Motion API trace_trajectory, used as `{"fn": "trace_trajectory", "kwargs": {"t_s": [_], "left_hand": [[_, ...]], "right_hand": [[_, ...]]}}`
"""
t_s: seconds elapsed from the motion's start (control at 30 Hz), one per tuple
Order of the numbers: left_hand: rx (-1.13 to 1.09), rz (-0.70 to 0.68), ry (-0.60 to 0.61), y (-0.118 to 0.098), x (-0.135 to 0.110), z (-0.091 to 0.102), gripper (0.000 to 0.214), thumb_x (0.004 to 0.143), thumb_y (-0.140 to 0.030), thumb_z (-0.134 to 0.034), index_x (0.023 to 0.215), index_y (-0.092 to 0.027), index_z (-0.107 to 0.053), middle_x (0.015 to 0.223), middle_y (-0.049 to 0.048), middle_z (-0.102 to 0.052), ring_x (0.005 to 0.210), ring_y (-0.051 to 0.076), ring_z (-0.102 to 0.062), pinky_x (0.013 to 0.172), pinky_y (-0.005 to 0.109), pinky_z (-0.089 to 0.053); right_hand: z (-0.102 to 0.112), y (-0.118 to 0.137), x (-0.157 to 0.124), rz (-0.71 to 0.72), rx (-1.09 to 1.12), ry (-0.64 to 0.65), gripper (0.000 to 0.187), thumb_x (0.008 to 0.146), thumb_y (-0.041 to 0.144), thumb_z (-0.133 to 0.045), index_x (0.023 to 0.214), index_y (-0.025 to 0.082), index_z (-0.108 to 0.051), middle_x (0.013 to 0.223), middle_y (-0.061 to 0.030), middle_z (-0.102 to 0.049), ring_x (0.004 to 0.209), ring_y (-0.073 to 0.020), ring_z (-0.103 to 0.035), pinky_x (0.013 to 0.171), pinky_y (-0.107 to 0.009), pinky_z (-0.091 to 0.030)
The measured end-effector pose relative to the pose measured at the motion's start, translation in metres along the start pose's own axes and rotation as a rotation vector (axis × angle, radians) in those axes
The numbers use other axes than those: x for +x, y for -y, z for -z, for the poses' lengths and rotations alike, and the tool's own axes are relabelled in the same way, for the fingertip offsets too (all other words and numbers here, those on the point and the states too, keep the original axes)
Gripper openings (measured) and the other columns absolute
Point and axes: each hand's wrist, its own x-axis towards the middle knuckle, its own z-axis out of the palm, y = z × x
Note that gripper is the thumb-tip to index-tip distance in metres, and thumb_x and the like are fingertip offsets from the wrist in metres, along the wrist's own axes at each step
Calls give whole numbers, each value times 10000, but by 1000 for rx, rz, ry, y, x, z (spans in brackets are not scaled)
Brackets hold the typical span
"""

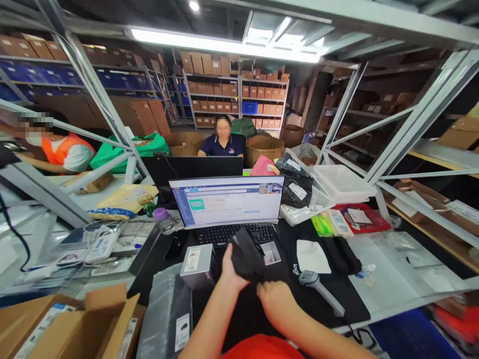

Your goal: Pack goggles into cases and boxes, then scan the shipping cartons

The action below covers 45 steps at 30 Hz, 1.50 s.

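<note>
While the left hand (234, 267) is clamping a crumpled black fabric pouch (245, 257) from below, the right hand (276, 301) is pinching its lower edge, keeping the hands close with the soft, matte pouch between them. No writing on it is legible. A grey barcode scanner (318, 288) is resting on a black desk mat (354, 311) at 3 o'clock from the right hand. A white carton (197, 267) is standing at 9 o'clock from the left hand, and a grey plastic mailer (164, 314) is lying at 8 o'clock. A monitor (226, 202) is showing a page with a teal panel at 12 o'clock.
</note>
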Motion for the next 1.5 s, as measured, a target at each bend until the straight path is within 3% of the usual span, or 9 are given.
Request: {"fn": "trace_trajectory", "kwargs": {"t_s": [0.13,0.3,0.53,0.63,0.8,1.0,1.17,1.3,1.5], "left_hand": [[-89,-154,79,-19,-13,8,469,952,-527,-429,1012,-176,-734,966,147,-761,888,341,-707,813,569,-543],[-224,-190,216,-8,-28,9,362,938,-429,-475,1042,-214,-748,1076,124,-759,1028,358,-682,967,665,-466],[-232,-163,263,11,-29,12,349,929,-409,-493,1064,-217,-751,1074,121,-762,1051,339,-679,1064,653,-421],[-229,-152,239,14,-27,10,359,931,-389,-493,1056,-178,-755,1062,142,-759,1023,317,-687,1000,553,-502],[-232,-171,203,15,-26,10,388,953,-437,-463,978,-208,-775,1029,108,-776,992,338,-696,1016,651,-461],[-188,-220,161,17,-31,7,527,974,-544,-412,956,-171,-784,981,149,-780,970,333,-712,1054,649,-443],[-107,-434,-42,35,-24,12,462,965,-511,-492,1028,-145,-767,1045,152,-780,1137,328,-680,1104,535,-452],[40,-543,-72,52,-12,34,387,812,-460,-732,1056,-160,-741,1124,132,-767,1248,325,-622,1132,472,-439],[265,-461,6,46,-23,86,663,487,-133,-852,1135,-193,-726,1078,108,-784,1221,378,-628,1111,518,-441]], "right_hand": [[34,-15,-12,1,290,-180,208,988,166,-499,1075,194,-686,741,-35,-721,642,-154,-648,590,-268,-426],[46,-13,-17,114,560,-242,269,971,112,-469,1160,199,-640,838,-30,-732,699,-154,-666,614,-278,-460],[53,-34,5,-83,733,-423,400,933,221,-612,1328,230,-553,1309,-129,-634,1201,-234,-596,964,-385,-533],[57,-39,20,-25,710,-352,257,920,293,-649,1168,231,-636,1218,-109,-685,1163,-253,-614,1015,-437,-486],[59,-41,23,-112,824,-169,138,948,283,-595,831,216,-626,758,-10,-681,711,-155,-620,694,-282,-474],[57,-63,16,-213,928,60,71,919,277,-618,882,227,-654,809,-4,-697,741,-152,-643,709,-272,-497],[54,-63,20,-430,1008,-153,425,928,344,-595,1334,234,-535,1290,-116,-648,1069,-210,-676,886,-349,-574],[52,-38,34,-271,876,-79,573,929,344,-598,1474,271,-438,1522,-104,-490,1396,-258,-476,1107,-437,-471],[17,-54,42,-400,946,-99,419,971,326,-488,1377,251,-559,1342,-91,-660,1242,-240,-619,1067,-419,-491]]}}
